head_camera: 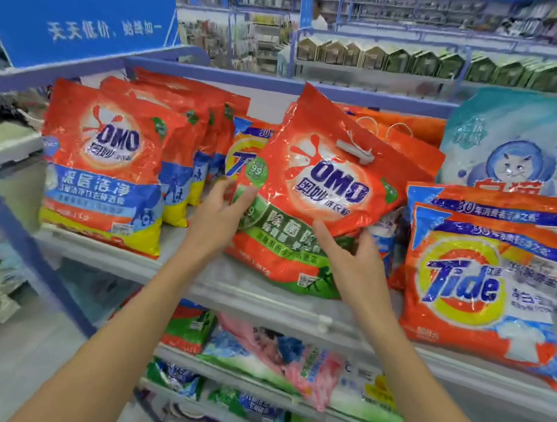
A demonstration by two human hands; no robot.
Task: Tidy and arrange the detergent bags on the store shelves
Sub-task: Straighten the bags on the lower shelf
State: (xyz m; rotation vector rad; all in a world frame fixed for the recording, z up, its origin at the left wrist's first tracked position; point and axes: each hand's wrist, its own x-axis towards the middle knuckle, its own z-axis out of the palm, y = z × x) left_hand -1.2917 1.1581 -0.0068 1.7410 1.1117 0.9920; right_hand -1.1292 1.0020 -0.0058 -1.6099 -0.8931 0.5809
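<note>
Landmark: the green-banded OMO bag (320,194), which stands tilted at the middle of the top shelf (261,298); every place below is taken from it.
Left hand: my left hand (221,215) is at the bag's lower left edge, fingers spread and curled lightly against the plastic, thumb by the green round sticker. It touches the bag but does not pinch it.
Right hand: my right hand (351,256) lies on the bag's lower right face, fingers spread over the green band and not closed round anything.
Step in hand: I judge I am squaring this one bag, since it leans with its top toward the right and its foot near the shelf's front edge.
Left of it: a row of blue-and-yellow OMO bags (106,168) stands fairly straight, and a Tide bag (242,148) is half hidden just behind the landmark's left edge.
Right of it: two Tide bags (486,280) lean forward, overlapped.
Behind it: more orange bags (399,127) lie flat; a pale blue bag (521,143) stands far right.
Next move: close both hands on the sides, lift the top upright and push the bag back into line.
</note>
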